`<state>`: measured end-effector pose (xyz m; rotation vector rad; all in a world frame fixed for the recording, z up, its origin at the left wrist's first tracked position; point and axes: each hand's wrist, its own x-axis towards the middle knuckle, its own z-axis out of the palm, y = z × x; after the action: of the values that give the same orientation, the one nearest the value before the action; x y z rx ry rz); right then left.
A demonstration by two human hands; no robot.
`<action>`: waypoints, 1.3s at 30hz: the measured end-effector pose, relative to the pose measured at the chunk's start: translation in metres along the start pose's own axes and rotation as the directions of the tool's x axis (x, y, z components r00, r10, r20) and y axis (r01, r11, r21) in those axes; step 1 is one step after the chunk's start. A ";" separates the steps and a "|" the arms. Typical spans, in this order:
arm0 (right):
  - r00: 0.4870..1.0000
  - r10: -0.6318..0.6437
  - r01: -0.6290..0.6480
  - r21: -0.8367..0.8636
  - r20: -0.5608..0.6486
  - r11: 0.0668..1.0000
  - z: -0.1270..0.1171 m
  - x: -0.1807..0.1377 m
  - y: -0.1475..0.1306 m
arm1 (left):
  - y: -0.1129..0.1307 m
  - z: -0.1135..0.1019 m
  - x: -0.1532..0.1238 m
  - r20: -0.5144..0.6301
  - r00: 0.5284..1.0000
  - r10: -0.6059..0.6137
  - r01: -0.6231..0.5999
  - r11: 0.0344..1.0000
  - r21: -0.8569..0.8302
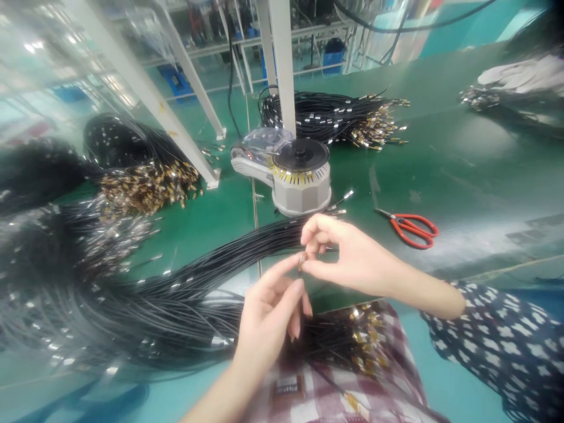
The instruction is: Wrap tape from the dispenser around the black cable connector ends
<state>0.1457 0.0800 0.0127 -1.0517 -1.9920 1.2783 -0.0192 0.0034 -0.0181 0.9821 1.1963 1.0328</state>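
Note:
My left hand [271,317] is closed on what looks like a thin black cable, its index finger and thumb pointing up toward my right hand. My right hand [346,255] pinches at the tip of the left index finger, where a small brownish end [302,261] shows. What exactly the right fingertips hold is too small to make out. Below the hands, a bundle of black cables [326,341] with gold-coloured ends [368,338] lies across a plaid cloth [317,393] on my lap. Another long bundle of black cables [233,252] stretches over the green table just beyond the left hand.
A white tape dispenser [302,191] with a black round top stands ahead. Red-handled cutters [414,231] lie to the right. More cable bundles [145,182] are piled at left and behind the dispenser [335,117]. White posts [282,64] rise from the green table [467,158]. A gloved hand [524,76] is at far right.

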 end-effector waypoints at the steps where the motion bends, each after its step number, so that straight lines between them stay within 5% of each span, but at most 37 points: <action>1: 1.000 -0.016 0.016 0.005 -0.005 1.000 0.001 0.000 0.001 | -0.001 0.000 0.001 0.000 1.000 -0.004 0.004 1.000 -0.013; 10: 0.996 -0.080 0.081 0.012 -0.024 0.997 -0.003 -0.003 -0.001 | 0.001 0.001 0.006 -0.075 0.994 -0.074 0.063 0.988 -0.142; 19: 0.991 0.132 -0.131 0.253 0.016 0.958 -0.002 0.001 0.001 | 0.003 0.005 0.004 -0.002 0.990 -0.138 0.128 0.927 -0.352; 24: 0.986 0.141 -0.165 0.418 0.086 0.894 0.002 0.006 0.009 | -0.003 0.005 0.006 0.008 0.993 -0.114 0.108 0.914 -0.391; 33: 0.985 -0.022 0.030 0.039 -0.173 0.999 0.011 -0.008 -0.005 | 0.008 -0.004 0.007 -0.166 0.983 0.075 -0.077 0.997 -0.003; 39: 0.932 -0.360 0.363 0.073 -0.049 0.929 0.001 -0.005 0.007 | 0.005 -0.008 0.009 0.161 0.985 -0.063 0.113 0.939 -0.324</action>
<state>0.1501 0.0772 0.0055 -0.6236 -1.9742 1.1201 -0.0267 0.0133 -0.0164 0.7193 0.8987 1.0309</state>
